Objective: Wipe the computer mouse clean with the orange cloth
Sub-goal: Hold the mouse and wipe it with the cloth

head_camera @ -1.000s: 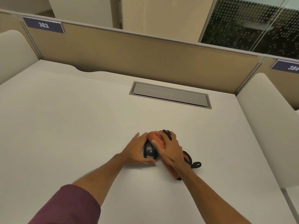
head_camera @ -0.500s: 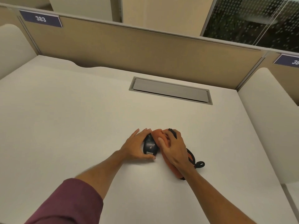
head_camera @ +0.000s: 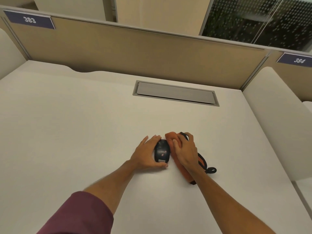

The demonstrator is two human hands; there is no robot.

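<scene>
1. Computer mouse [head_camera: 162, 152] is sitting belly-down on the counter [head_camera: 84, 124], just below the middle of the frame. Its dark shell is showing pale smudges and a small label at the near end.
2. It is looking light, rigid and smooth-shelled, so it is probably going to skate on the counter when rubbed. The flanks are offering the best hold, leaving the back free for wiping.
3. Left hand [head_camera: 145, 153] is doing just that: its fingers are wrapping the mouse's left flank and its thumb is hooking round the near end, bracing it.
4. Right hand [head_camera: 184, 152] is clamping down on the orange cloth [head_camera: 183, 172], fingers curling over a bunched wad that is touching the mouse's right flank. The rest of the cloth is trailing toward the lower right under the wrist.
5. The cloth is looking soft and limp, so it is likely needing to stay bunched under the fingers to press into the button seams. A black cord [head_camera: 203, 162] is looping beside it; I cannot tell whether it is part of the cloth.
6. The counter is spreading pale and smooth across most of the frame, with a grey hatch [head_camera: 175, 92] lying flush in the upper middle.
7. A tan partition [head_camera: 135, 48] is running across the top, carrying plate 383 [head_camera: 29, 19] at upper left and plate 384 [head_camera: 299, 60] at right. Dark glass [head_camera: 253, 19] is filling the upper right corner.
</scene>
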